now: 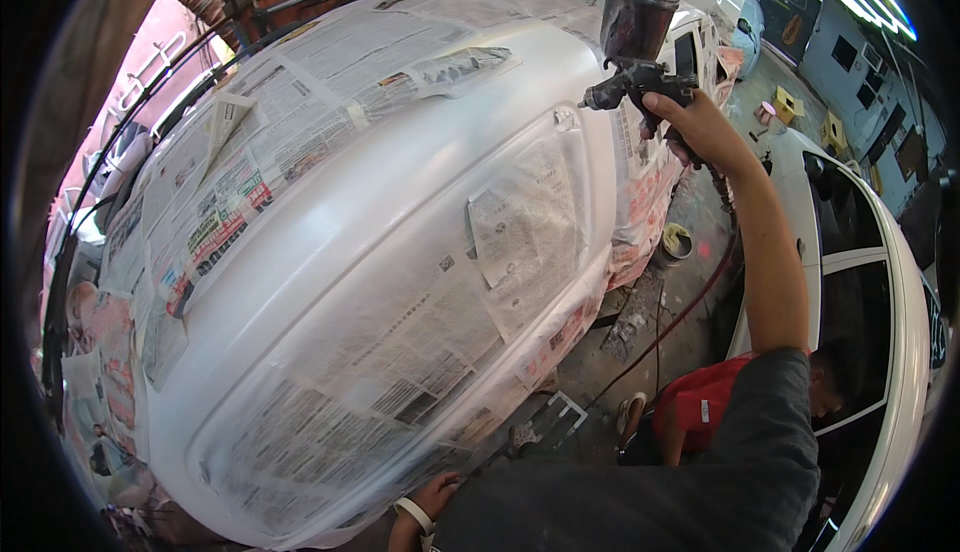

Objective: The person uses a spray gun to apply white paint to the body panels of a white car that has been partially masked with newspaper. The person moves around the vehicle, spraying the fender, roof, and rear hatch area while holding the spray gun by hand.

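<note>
My right hand (690, 127) grips a black spray gun (640, 82) with a dark, paint-stained cup on top and a hose hanging from it. The gun is raised over the right end of a large vehicle body (540, 62) coated white, with newspaper masking (390, 332) over its window and upper surface. My left hand (435, 494), with a pale band at the wrist, is low at the bottom edge, beside the masked body, its fingers curled; I cannot make out whether it holds anything.
A white car (890, 382) stands at the right. A person in red (690, 407) bends beside it. A red hose (690, 312) crosses the floor past a bucket (676, 247) and a metal frame (555, 417). Yellow boxes (788, 104) stand along the back right.
</note>
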Available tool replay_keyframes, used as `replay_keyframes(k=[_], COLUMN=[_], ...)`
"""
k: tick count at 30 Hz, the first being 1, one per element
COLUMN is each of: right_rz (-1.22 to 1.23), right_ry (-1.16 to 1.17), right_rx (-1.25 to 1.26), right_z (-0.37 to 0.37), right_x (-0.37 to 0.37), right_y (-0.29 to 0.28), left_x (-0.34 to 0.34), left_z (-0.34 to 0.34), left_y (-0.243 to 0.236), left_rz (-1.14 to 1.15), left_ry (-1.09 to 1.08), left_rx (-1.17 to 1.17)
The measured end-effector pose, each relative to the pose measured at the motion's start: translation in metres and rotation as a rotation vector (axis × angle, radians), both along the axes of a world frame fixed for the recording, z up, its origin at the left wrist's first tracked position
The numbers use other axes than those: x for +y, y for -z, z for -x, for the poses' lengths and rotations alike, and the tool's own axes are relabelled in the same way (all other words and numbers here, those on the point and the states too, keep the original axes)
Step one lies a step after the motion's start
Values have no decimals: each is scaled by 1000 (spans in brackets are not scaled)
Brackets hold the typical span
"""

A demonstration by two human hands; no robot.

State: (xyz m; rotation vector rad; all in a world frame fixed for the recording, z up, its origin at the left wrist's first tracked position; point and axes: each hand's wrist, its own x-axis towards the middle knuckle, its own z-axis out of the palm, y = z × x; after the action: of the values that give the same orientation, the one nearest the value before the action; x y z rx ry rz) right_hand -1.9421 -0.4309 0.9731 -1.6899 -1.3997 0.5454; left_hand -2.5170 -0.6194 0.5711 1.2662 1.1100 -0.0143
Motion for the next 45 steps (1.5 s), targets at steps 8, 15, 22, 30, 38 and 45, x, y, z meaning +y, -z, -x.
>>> replay_keyframes(k=[8, 15, 22, 30, 38, 45], right_rz=[-83, -37, 35, 2, -34, -43], right_ry=[331, 357, 260, 441, 567, 469], right_rx=[-20, 13, 60, 12, 98, 310], right_z=[-91, -112, -40, -70, -39, -6], right_x=[39, 27, -30, -20, -35, -74], right_y=[50, 88, 90, 129, 160, 174], left_x=[-4, -5, 1, 7, 6, 8], left_z=[6, 9, 7, 6, 7, 19], left_y=[10, 4, -3, -3, -18, -5], left_rz=[-36, -37, -51, -49, -98, -77], left_ry=[-20, -14, 47, 47, 61, 69], left_rx=[-56, -32, -31, -84, -32, -67])
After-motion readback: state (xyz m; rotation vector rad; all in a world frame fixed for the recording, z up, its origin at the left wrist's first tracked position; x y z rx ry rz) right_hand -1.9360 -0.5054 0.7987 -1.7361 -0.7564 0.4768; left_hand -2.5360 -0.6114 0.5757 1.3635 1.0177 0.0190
